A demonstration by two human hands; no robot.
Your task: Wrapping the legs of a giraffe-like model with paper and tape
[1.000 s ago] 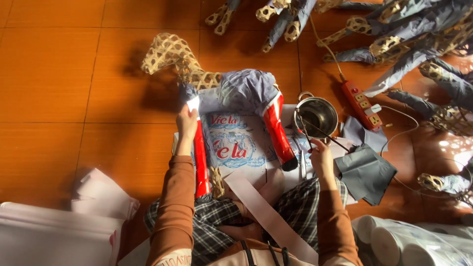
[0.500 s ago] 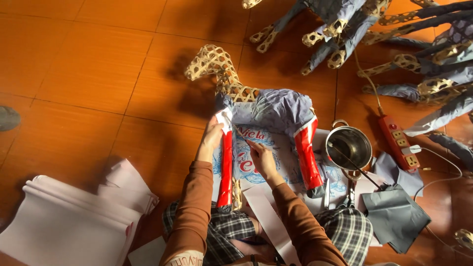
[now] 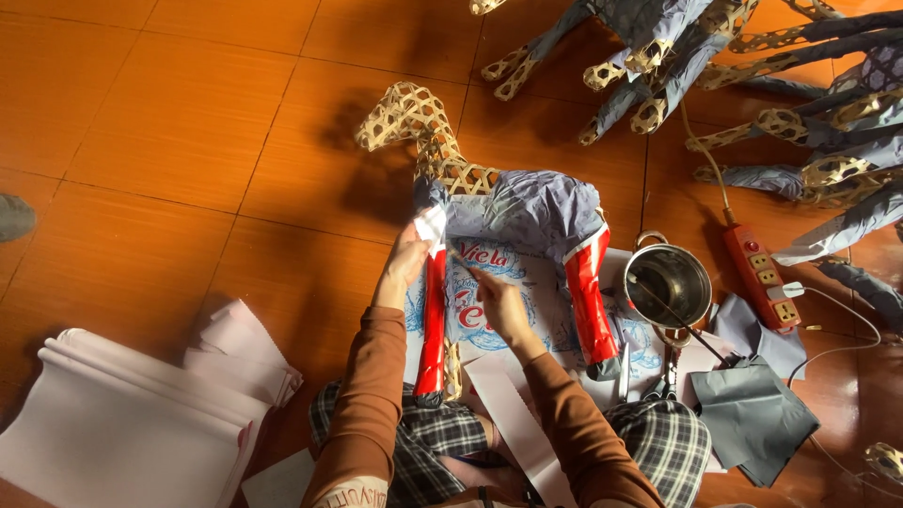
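- Woven bamboo formed the horse frame (image 3: 414, 122) lying on the orange tiled floor (image 3: 169, 122), its body wrapped in grey-blue paper (image 3: 541, 202).
- 2 legs were covered in red wrapping (image 3: 433, 320), with a white sheet printed in blue and red (image 3: 513, 282) spread between them.
- The left hand (image 3: 406, 263) pressed flat against the top of the nearer red leg, fingers resting on the paper, not clenched.
- The right hand (image 3: 494, 296) pinched a thin brush (image 3: 463, 259) against the printed sheet.
- A steel pot (image 3: 670, 282) stood just beside the far red leg, a red power strip (image 3: 760, 277) past it.
- White paper sheets (image 3: 122, 423) lay stacked at the person's left.
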